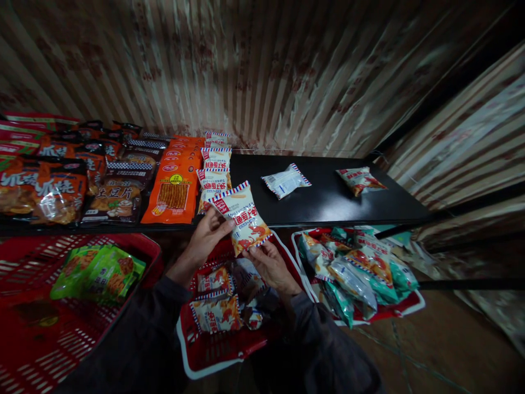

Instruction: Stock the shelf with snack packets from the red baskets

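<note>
Between my two hands is a white and orange snack bag with striped edges and red lettering, tilted, its printed front facing me. My left hand grips its left side, thumb on the front. My right hand pinches the lower edge. Just behind it, a row of matching snack bags stands on the black shelf. Below my hands, a red basket with a white rim holds several more of these bags.
On the shelf lie a bag back side up and another bag. Orange packets and dark chip bags line the left. A right basket holds mixed bags; the left basket holds green bags. Striped curtain hangs behind.
</note>
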`<state>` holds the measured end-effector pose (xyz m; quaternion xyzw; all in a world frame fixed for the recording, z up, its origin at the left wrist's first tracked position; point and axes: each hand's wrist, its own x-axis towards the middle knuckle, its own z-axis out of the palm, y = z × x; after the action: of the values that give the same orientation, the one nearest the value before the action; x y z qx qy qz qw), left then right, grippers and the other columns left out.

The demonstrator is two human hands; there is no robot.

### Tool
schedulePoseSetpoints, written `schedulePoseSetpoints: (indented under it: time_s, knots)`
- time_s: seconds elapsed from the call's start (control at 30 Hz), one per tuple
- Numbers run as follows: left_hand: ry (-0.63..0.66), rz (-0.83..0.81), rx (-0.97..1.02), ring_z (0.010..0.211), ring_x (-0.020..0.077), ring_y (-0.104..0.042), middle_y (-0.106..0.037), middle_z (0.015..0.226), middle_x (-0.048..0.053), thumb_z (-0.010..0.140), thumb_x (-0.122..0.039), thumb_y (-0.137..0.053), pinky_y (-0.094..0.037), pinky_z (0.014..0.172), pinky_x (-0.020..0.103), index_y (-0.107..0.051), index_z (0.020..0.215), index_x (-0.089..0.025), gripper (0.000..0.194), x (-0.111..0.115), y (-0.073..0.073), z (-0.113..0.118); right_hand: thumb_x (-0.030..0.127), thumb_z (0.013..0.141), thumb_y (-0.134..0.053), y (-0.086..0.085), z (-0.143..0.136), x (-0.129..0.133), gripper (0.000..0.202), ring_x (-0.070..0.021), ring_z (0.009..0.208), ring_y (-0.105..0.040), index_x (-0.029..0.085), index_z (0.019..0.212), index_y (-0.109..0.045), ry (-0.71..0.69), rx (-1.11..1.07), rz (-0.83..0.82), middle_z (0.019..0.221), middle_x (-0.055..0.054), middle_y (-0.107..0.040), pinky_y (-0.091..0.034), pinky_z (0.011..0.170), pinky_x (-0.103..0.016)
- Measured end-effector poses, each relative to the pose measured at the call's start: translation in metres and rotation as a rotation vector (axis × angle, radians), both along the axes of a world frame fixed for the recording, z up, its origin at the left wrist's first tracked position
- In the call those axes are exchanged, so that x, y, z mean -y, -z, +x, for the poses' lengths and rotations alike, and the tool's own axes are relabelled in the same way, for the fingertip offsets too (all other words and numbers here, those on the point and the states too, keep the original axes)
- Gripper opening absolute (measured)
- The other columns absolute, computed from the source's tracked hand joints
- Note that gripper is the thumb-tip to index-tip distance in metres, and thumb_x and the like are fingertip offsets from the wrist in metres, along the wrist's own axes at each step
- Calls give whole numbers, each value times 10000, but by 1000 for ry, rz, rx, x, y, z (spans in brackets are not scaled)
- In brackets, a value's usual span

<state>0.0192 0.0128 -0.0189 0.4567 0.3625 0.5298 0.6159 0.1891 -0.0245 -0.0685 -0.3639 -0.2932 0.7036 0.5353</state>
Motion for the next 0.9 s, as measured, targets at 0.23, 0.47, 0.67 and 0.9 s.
schedulePoseSetpoints:
  time_s: [0.23, 0.47, 0.67, 0.9]
  knots:
    - [29, -68, 82, 1105, 214, -602, -645, 1210, 71, 733, -319, -738, -463, 952, 334, -493, 1231, -215, 564, 8, 7, 13, 332, 605, -852, 1, -1, 2, 275, -128, 676, -655, 224, 821, -721, -13, 86, 54, 759, 6, -731, -556, 707, -263]
    - [-30, -101, 130, 1131, 225, -592, -647, 1211, 77, 729, -326, -740, -466, 963, 349, -521, 1195, -202, 530, 5, 9, 12, 393, 600, -845, 6, 2, 1, 383, -166, 766, -655, 238, 918, -699, 7, 108, 118, 873, -14, -727, -529, 753, -308]
    - [-37, -125, 107, 1101, 221, -608, -651, 1202, 78, 712, -318, -754, -475, 955, 351, -530, 1190, -201, 540, 4, 6, 9, 455, 651, -802, 0, 7, -5, 303, -121, 664, -563, 237, 783, -637, 169, 127, 112, 726, 29, -647, -459, 646, -237]
    - [-41, -121, 112, 1130, 219, -590, -648, 1211, 68, 723, -314, -743, -462, 970, 338, -543, 1186, -205, 516, 4, 4, 7, 410, 632, -813, -3, 7, -8, 268, -139, 703, -578, 242, 722, -625, 141, 90, 99, 747, 25, -659, -476, 683, -259]
